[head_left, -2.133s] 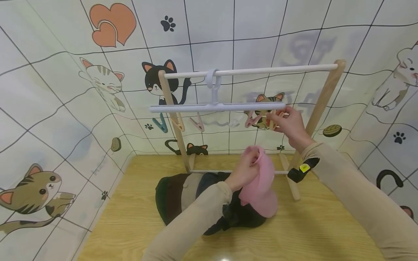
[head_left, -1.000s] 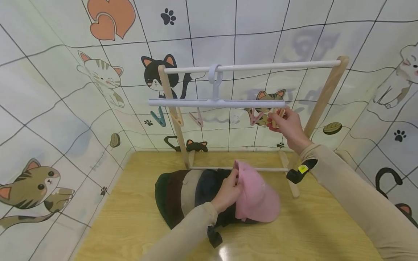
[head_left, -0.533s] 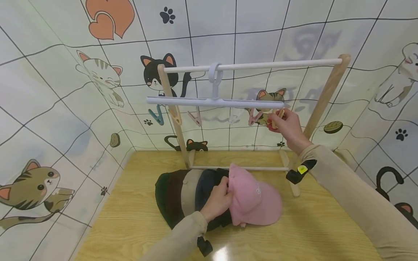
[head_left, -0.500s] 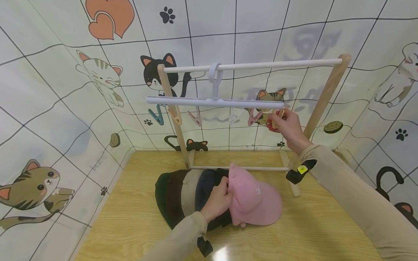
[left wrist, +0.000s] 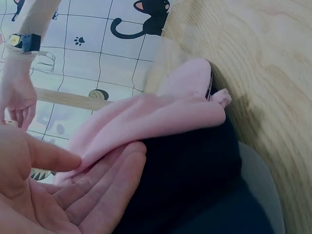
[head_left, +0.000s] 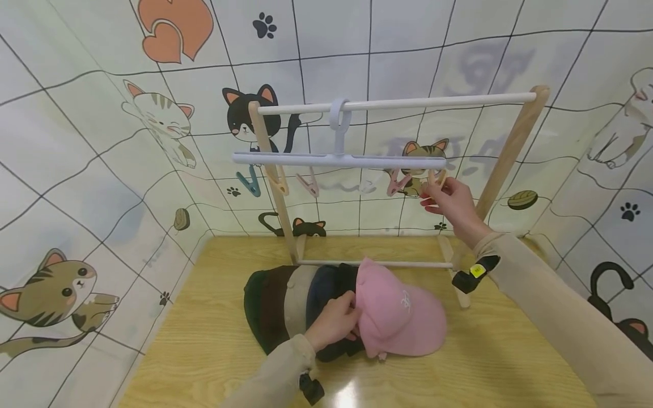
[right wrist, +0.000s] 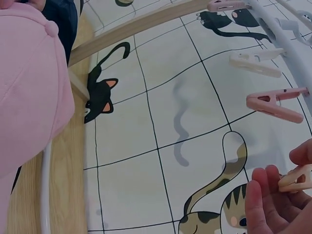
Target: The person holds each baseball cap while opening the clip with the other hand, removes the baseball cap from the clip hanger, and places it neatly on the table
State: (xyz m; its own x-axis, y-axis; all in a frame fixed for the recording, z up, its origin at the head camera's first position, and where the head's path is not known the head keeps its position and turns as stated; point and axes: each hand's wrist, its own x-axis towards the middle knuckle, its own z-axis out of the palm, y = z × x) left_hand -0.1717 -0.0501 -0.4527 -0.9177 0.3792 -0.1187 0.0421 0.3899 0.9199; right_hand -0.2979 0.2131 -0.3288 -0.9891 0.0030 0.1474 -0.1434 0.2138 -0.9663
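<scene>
A pink cap [head_left: 388, 306] rests on the table at the right end of a row of nested caps, its brim toward the right. My left hand [head_left: 331, 323] is at the cap's back edge; in the left wrist view its thumb and fairly straight fingers touch the pink rim [left wrist: 122, 126] loosely. Up at the right end of a pale lilac clip hanger [head_left: 296, 161], my right hand [head_left: 454, 207] is around a pale yellow clothespin [right wrist: 297, 179]. The right wrist view shows the thumb apart from the clip, with the fingers relaxed beneath it.
The hanger hooks over the white bar [head_left: 433, 102] of a wooden-sided rack. More clips hang from it: teal [head_left: 250, 182], yellow [head_left: 279, 182], pink [head_left: 310, 184], whitish [head_left: 366, 186] and pink [head_left: 398, 184]. Dark green, brown, beige [head_left: 297, 300] and navy caps lie stacked left of the pink one.
My left hand lowered the pink cap onto the row's right end, turned its brim rightward, and loosened. My right hand stayed at the yellow clothespin, squeezing it earlier and now relaxed, with its legs spread.
</scene>
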